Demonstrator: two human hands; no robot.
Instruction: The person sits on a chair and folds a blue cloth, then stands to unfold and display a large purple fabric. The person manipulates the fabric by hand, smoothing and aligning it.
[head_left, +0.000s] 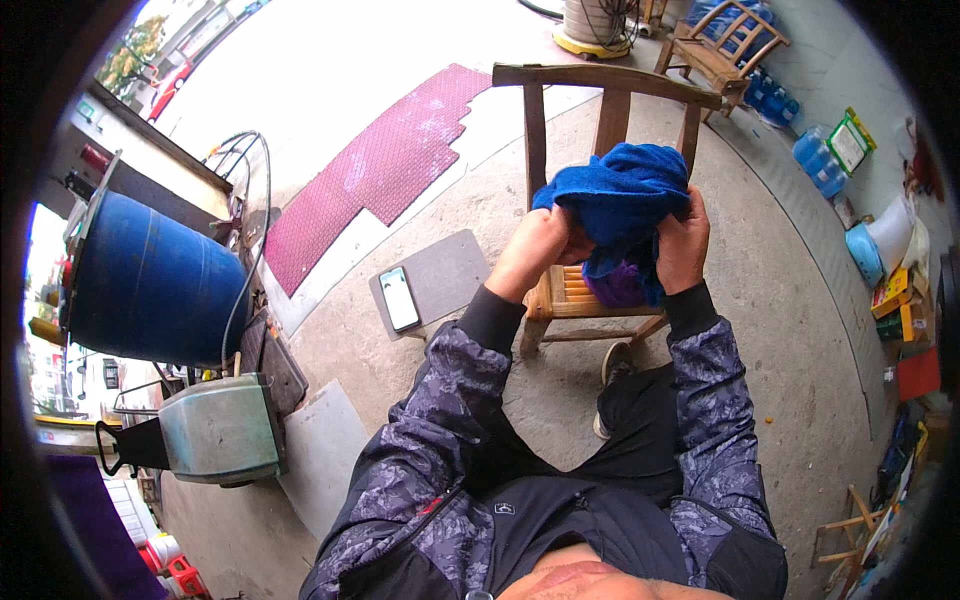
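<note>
My left hand (541, 241) grips the left side of a bunched blue cloth (630, 184), which looks like a towel. At the cloth's right edge my right hand (684, 238) is closed on it, fingers partly hidden in the folds. Both hands hold the cloth up above the slatted seat of a wooden chair (562, 309). Below the blue cloth, a purple cloth (616, 285) shows over the seat; whether it rests there or hangs cannot be told. The chair's curved backrest stands behind the cloth.
A smartphone (400, 298) with a lit screen lies on a grey board (457, 270) left of the chair. Farther left stand a blue barrel (161, 277) and a grey-green machine housing (217, 427). A second wooden chair (712, 56) and water bottles (821, 161) line the right side.
</note>
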